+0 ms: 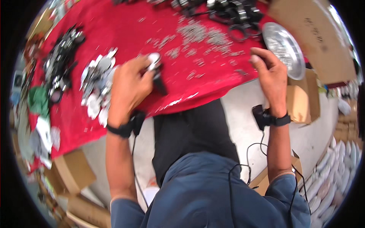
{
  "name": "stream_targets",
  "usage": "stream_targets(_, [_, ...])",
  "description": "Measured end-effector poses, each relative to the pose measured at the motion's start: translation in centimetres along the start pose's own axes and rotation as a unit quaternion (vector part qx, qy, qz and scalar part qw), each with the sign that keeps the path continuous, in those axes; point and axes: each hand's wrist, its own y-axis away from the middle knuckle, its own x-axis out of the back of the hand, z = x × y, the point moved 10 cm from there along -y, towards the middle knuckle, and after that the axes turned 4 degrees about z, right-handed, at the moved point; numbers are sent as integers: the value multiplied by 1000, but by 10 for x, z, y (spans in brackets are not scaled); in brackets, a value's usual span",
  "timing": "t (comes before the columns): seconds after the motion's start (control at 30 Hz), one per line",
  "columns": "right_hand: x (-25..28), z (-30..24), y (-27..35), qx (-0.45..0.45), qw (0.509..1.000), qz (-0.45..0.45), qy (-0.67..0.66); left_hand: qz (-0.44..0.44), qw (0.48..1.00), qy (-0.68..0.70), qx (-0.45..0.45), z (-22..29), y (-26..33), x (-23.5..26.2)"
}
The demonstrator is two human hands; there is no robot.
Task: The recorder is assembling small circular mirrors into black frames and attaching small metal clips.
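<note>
My left hand (pixel 131 85) is closed around the edge of a wristwatch (pixel 155 60) with a round pale face and a black strap that hangs down over the red cloth. To its left lies a heap of round silver and white disc-like pieces (pixel 99 72). My right hand (pixel 272 78) is raised over the cloth's right edge, apart from the left hand. Its thumb and index finger are drawn close together, but anything between them is too small to make out. Beside it is a round metal dish (pixel 265 32) holding small silvery pieces.
Many tiny metal pieces (pixel 194 32) are scattered over the red cloth (pixel 114 22). Black straps lie in piles at the far side (pixel 237 15) and left (pixel 61 60). Cardboard boxes (pixel 311 34) stand at right; another box (pixel 72 171) sits lower left. Cables hang by both arms.
</note>
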Motion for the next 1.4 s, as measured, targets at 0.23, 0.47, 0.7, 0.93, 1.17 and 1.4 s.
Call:
stream_targets(0.23, [192,165,-103,-149,949,-55,273,-1,999,33,-4,10,-4,-6])
stream_targets(0.47, [126,160,-109,-23,910,-217,351,15,998,40,37,6,2,1])
stream_targets(0.7, [112,165,-108,40,893,-216,393,20,995,84,52,4,5,-4])
stream_targets(0.93, [143,148,-116,-58,947,-106,299,15,995,95,26,-3,3,-3])
stream_targets(1.17, [20,51,-57,-221,946,-164,-169,2,996,86,37,-9,8,1])
stream_targets(1.4, [-143,4,19,-325,803,-226,-445,17,998,55,13,2,3,-2])
